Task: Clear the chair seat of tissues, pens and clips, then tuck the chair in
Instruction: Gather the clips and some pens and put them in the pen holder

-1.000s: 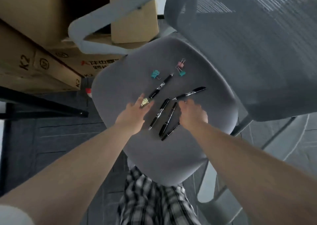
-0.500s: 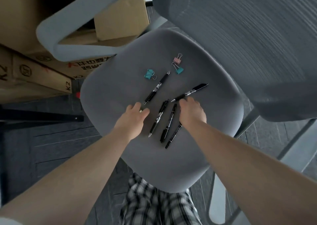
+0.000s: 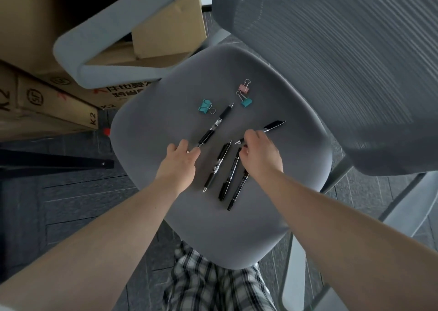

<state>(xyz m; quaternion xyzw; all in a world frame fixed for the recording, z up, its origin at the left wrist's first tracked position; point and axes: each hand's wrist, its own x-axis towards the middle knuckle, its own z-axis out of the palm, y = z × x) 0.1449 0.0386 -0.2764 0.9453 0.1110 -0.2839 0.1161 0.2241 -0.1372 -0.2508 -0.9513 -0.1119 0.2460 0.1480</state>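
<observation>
The grey chair seat carries several black pens and three binder clips. My left hand is curled shut beside the lower end of a slanted pen; the gold clip it closed on is hidden inside the fingers. My right hand pinches another black pen near its tip. Three more pens lie side by side between my hands. A teal clip lies at the upper left of the seat. A pink clip and a second teal clip lie near the backrest.
The mesh backrest rises at the right and a pale armrest curves at the upper left. Cardboard boxes are stacked to the left on a dark floor. A black bar crosses at the left. My checked shorts show below the seat.
My left fingers closed over the gold clip, which has gone out of sight. My right hand shifted up the seat and pinched the slanted pen near its tip.
</observation>
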